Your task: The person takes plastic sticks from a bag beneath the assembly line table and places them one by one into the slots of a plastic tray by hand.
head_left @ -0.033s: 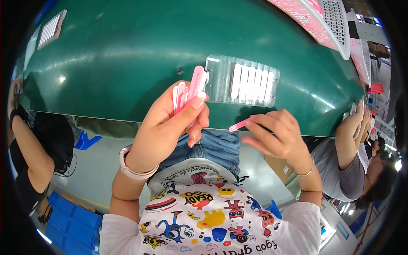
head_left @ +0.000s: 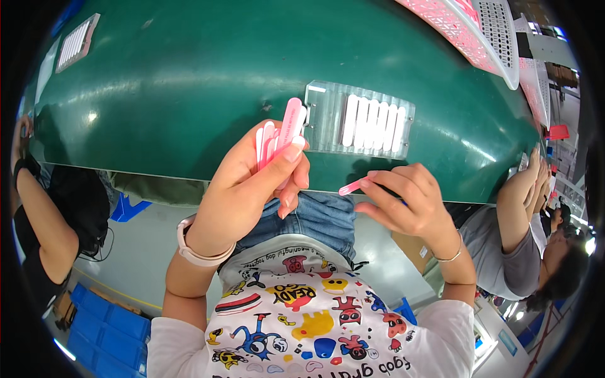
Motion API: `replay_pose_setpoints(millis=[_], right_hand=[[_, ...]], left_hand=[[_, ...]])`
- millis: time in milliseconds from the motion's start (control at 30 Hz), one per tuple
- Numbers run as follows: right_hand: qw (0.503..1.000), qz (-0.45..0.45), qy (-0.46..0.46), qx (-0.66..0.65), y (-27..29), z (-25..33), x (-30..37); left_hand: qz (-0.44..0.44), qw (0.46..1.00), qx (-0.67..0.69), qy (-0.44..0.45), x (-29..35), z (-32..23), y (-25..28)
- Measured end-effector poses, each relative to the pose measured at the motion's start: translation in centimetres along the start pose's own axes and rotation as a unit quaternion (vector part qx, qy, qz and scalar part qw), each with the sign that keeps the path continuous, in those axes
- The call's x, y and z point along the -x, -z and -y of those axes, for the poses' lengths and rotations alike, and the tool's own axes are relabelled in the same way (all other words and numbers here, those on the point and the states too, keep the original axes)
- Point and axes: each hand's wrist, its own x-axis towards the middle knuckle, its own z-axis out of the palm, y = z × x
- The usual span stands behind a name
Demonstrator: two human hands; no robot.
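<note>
My left hand (head_left: 242, 186) is closed round a fanned bunch of pink and white nail files (head_left: 292, 118), their rounded ends pointing up over the table edge. One pink file stands higher than the others, under my thumb. In my right hand (head_left: 413, 198), thumb and fingers pinch a single pink nail file (head_left: 350, 187), its free end toward the left hand. Just beyond both hands lies a clear slotted tray (head_left: 323, 120). Several white strips (head_left: 373, 125), shaped like the files, sit side by side in its right part; the slots at its left hold none.
The green table (head_left: 189, 75) ends just before my body. A second slotted tray (head_left: 77, 44) with white strips lies far left. Perforated pink and white baskets (head_left: 498, 44) stand at the far right. People work on both sides; blue bins (head_left: 107, 331) stand on the floor, lower left.
My right hand has shifted very slightly, still holding its nail file. Everything else looks the same.
</note>
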Motion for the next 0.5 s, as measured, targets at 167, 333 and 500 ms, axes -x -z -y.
replay_pose_setpoints(millis=[167,333,500], right_hand=[[0.997,-0.014,0.06,0.056,-1.5,0.7,-0.2],[0.995,-0.044,0.001,-0.085,-1.0,0.7,-2.3],[0.968,-0.052,-0.181,-0.163,0.7,-0.8,-7.7]], left_hand=[[-0.001,1.0,-0.003,-0.002,0.1,0.0,-0.3],[-0.004,1.0,-0.007,0.005,0.0,0.1,-0.3],[-0.009,1.0,-0.017,-0.001,0.1,0.2,-0.5]])
